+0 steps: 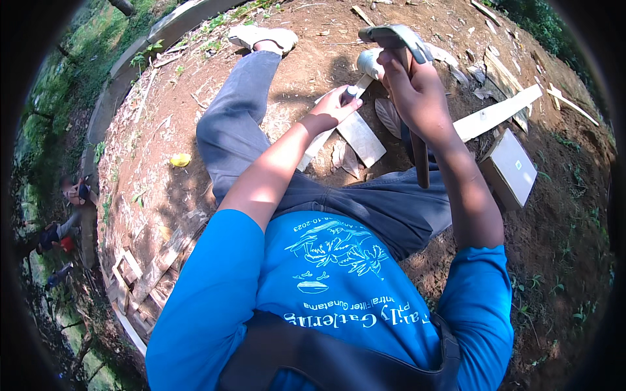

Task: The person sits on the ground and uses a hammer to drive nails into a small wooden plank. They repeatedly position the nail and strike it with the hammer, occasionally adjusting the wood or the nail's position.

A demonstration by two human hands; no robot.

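Note:
My right hand [417,98] grips a hammer [422,171] by its wooden handle. Its metal head is raised above my fist, at the far side. My left hand [336,109] is closed over a narrow pale wood strip [315,150] on the ground between my legs. Thumb and fingers pinch around a small dark, rounded thing [350,93], too small to name. Beside that hand, a short flat board [362,140] lies at an angle against the strip. The hammer head is well apart from the wood.
A longer pale plank [499,112] lies to the right, near a small white box [512,169]. Dry leaves [388,117] and wood scraps litter the brown soil. More wood pieces [156,277] are piled at left. A concrete edge [120,65] curves past; people [59,234] sit beyond it.

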